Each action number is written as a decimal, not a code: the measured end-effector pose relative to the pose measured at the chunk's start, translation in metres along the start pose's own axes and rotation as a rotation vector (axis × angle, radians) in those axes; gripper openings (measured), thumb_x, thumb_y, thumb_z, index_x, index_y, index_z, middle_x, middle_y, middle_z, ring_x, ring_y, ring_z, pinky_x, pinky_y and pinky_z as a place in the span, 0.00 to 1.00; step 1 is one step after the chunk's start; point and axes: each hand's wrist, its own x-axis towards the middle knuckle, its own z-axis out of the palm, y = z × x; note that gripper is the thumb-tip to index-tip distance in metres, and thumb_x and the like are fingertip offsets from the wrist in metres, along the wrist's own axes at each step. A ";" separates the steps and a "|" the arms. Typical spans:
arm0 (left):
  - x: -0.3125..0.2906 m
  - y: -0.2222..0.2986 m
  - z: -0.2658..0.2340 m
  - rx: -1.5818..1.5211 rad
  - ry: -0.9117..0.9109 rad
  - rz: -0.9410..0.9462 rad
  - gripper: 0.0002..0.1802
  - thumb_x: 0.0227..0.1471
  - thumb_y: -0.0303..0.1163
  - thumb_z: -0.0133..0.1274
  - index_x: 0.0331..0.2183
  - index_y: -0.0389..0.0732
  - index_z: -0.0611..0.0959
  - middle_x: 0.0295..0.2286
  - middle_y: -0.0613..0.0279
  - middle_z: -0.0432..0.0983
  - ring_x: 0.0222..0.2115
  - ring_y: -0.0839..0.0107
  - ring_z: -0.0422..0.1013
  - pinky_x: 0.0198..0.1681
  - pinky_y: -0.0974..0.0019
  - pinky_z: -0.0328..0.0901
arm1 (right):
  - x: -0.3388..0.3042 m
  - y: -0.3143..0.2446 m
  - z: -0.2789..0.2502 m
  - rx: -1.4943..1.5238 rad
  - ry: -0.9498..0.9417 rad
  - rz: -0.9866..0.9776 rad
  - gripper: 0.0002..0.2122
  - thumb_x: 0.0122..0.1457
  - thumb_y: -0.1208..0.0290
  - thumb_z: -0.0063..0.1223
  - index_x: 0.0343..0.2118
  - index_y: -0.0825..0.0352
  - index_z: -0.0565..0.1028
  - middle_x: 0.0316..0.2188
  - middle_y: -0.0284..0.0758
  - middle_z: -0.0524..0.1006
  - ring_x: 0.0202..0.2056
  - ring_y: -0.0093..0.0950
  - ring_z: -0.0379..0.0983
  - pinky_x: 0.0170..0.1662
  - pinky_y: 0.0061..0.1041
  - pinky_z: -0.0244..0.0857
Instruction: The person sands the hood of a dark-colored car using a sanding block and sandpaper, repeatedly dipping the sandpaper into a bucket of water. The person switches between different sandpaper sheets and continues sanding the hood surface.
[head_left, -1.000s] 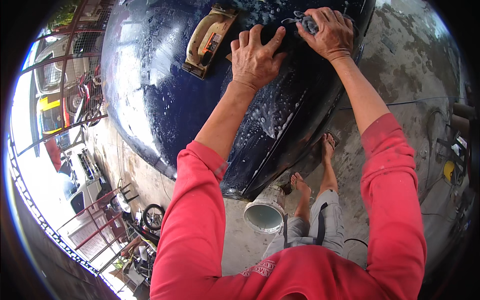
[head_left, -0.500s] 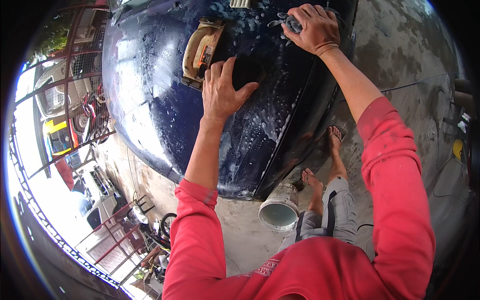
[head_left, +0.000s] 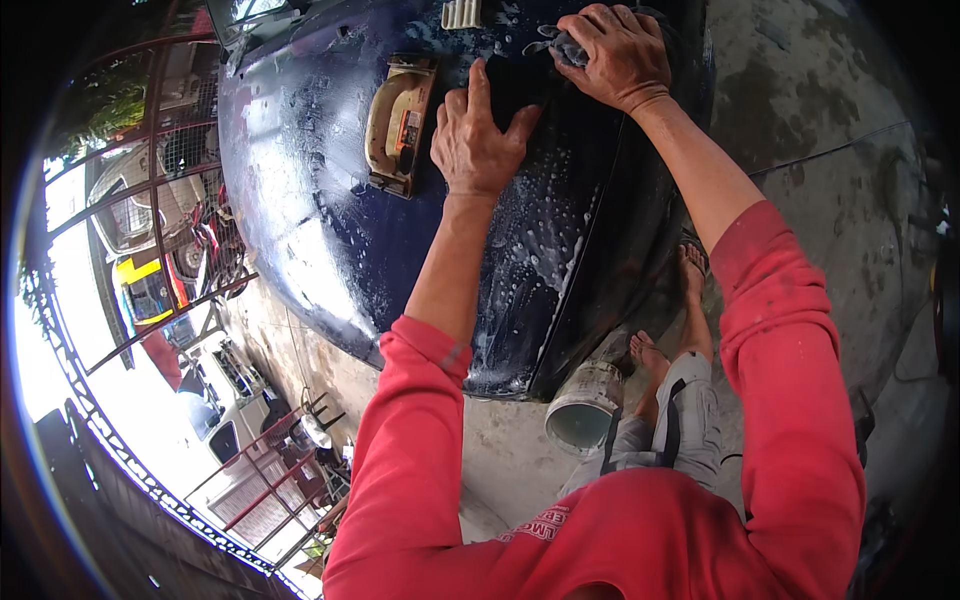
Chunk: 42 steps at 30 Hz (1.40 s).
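A dark blue car panel (head_left: 400, 270), wet and streaked with whitish suds, spreads out in front of me. My left hand (head_left: 480, 140) rests on it, fingers apart, with nothing held. Just left of that hand lies a sanding block (head_left: 398, 125) with a curved cream handle and an orange-and-white label. Farther right, near the panel's far edge, my right hand (head_left: 622, 58) closes round a wet grey cloth (head_left: 562, 47) and presses it to the surface. Part of the cloth is hidden beneath the palm.
A small white ribbed block (head_left: 461, 13) lies at the panel's far side. By my feet, below the near right corner, stands a bucket (head_left: 585, 412) holding cloudy liquid. Concrete floor (head_left: 800, 150) runs along the right. Metal mesh fencing (head_left: 150, 190) and parked vehicles are at left.
My left hand has moved right and away from beside the sanding block, its index finger now stretched forward. The right hand keeps its hold on the cloth. The view has shifted slightly.
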 end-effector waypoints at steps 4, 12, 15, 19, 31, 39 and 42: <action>-0.087 -0.017 -0.049 -0.087 -0.203 -0.119 0.52 0.55 0.56 0.69 0.71 0.38 0.70 0.42 0.49 0.78 0.44 0.47 0.77 0.46 0.47 0.74 | -0.001 -0.003 -0.008 -0.064 0.014 -0.016 0.19 0.49 0.51 0.74 0.42 0.49 0.81 0.41 0.25 0.78 0.47 0.32 0.76 0.52 0.43 0.67; -0.046 -0.026 -0.021 -0.071 -0.157 -0.002 0.50 0.53 0.55 0.71 0.69 0.41 0.74 0.42 0.52 0.78 0.42 0.49 0.76 0.47 0.48 0.73 | -0.012 0.002 0.008 -0.135 -0.006 -0.009 0.21 0.52 0.49 0.76 0.48 0.43 0.82 0.44 0.17 0.78 0.48 0.25 0.77 0.53 0.37 0.68; 0.043 -0.013 0.024 -0.091 -0.013 0.104 0.48 0.55 0.60 0.68 0.69 0.49 0.74 0.43 0.49 0.80 0.44 0.46 0.77 0.49 0.43 0.72 | -0.008 0.001 -0.002 0.025 -0.078 0.066 0.18 0.47 0.54 0.74 0.40 0.52 0.80 0.40 0.30 0.77 0.48 0.36 0.75 0.52 0.46 0.66; -0.045 -0.010 -0.033 -0.059 -0.168 -0.020 0.48 0.54 0.57 0.69 0.68 0.45 0.76 0.43 0.53 0.79 0.42 0.51 0.76 0.46 0.49 0.72 | -0.005 -0.003 -0.006 -0.120 -0.036 0.035 0.21 0.53 0.48 0.75 0.49 0.43 0.82 0.44 0.17 0.78 0.49 0.26 0.77 0.53 0.38 0.68; 0.034 0.006 0.018 0.032 -0.111 -0.085 0.50 0.54 0.55 0.70 0.71 0.46 0.72 0.46 0.53 0.77 0.48 0.49 0.73 0.50 0.45 0.68 | -0.008 0.014 0.004 -0.058 -0.048 -0.012 0.20 0.51 0.49 0.75 0.46 0.45 0.81 0.42 0.20 0.78 0.49 0.26 0.77 0.52 0.38 0.69; -0.135 -0.016 -0.078 -0.081 -0.253 -0.173 0.54 0.55 0.59 0.68 0.72 0.38 0.69 0.47 0.49 0.79 0.47 0.47 0.75 0.54 0.47 0.70 | -0.010 0.019 0.012 -0.093 -0.036 0.012 0.22 0.51 0.44 0.75 0.47 0.43 0.81 0.44 0.19 0.79 0.51 0.26 0.77 0.55 0.39 0.67; -0.038 -0.004 -0.015 -0.076 -0.143 -0.112 0.51 0.54 0.55 0.69 0.70 0.41 0.72 0.45 0.50 0.79 0.48 0.46 0.75 0.53 0.46 0.70 | -0.014 0.024 0.018 -0.063 -0.036 0.002 0.22 0.51 0.45 0.75 0.47 0.43 0.81 0.44 0.19 0.79 0.51 0.27 0.77 0.55 0.39 0.67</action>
